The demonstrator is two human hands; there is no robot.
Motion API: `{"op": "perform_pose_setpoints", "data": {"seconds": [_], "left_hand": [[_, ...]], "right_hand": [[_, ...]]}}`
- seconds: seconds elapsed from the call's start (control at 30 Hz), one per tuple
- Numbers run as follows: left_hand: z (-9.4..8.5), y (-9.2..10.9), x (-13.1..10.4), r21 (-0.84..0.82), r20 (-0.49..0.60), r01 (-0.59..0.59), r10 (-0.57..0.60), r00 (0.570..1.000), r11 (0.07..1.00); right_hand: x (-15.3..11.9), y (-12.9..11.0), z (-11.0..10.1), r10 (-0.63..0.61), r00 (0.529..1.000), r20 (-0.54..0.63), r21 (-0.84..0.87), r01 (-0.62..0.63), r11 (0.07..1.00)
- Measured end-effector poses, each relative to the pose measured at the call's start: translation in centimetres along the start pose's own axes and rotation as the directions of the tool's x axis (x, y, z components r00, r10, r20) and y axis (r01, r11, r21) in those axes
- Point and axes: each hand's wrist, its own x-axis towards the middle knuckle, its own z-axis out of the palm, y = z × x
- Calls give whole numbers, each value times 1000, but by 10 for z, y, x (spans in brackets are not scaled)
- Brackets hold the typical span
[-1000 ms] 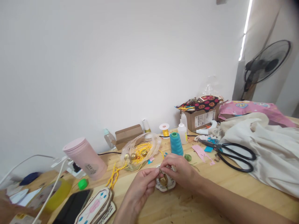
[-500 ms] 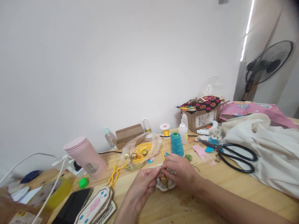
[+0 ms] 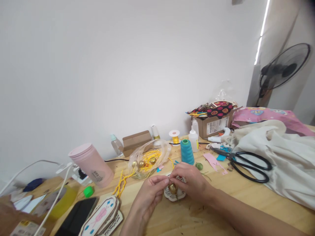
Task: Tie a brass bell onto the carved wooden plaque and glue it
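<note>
While L hand (image 3: 151,191) & R hand (image 3: 189,178) are working close together on the table (image 3: 197,218), bare wood is showing in front of them & out R, on both sides of the R forearm (image 3: 241,209), up to the cloth (image 3: 278,157). To the L, a narrower bare strip is running btwn L hand & the tags (image 3: 102,213), w/ the phone (image 3: 78,214) lying beside those. Back side's tighter: the bag (image 3: 167,151) is sitting behind L hand, the cone (image 3: 187,152) is standing just behind R hand, & the wall (image 3: 147,82) is bounding the far edge. Scissors (image 3: 231,155) are lying well R, handles by the cloth.

Btwn the hands, the bell (image 3: 173,188) is sitting over the plaque (image 3: 181,195), just under the fingertips; can't tell if they're touching. It's looking rounded, gold, shiny. The plaque is lying flat, pale, w/ cut-out lattice & wavy edge, partly hidden by R hand. L thumb & forefinger are pinching closed at the bell's top; R fingers are curling into a closed pinch there too. What's btwn them: too small to tell.
</note>
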Motion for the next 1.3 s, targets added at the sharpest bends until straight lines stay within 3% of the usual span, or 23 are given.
{"op": "perform_pose_setpoints", "data": {"seconds": [0.17, 0.27, 0.47, 0.63, 0.83, 1.0, 1.3], "left_hand": [[4, 0, 0, 19, -80, -29, 31, 996, 999], [1, -1, 3, 46, -71, -87, 90, 993, 995], [-9, -7, 12, 272, -9, -276, 289, 957, 922], [-13, -14, 17, 500, -10, -337, 394, 919, 798], [-15, -13, 16, 545, -20, -318, 391, 920, 776], [-10, 1, 8, 575, -28, -326, 416, 909, 751], [6, 27, -22, 725, -60, -326, 527, 848, 607]], "right_hand": [[2, 0, 0, 94, 996, 1, 115, -93, 989], [2, 0, 0, 165, 986, 35, 165, -168, 972], [0, -1, 3, 118, 981, 153, 257, -155, 954], [-1, -4, -2, 140, 980, 143, 63, -150, 987], [-1, -8, -2, 206, 963, 172, -130, -185, 974], [-3, -4, 5, 186, 977, 104, 11, -189, 982], [2, -15, 5, 51, 995, -88, 212, -31, 977]]}}
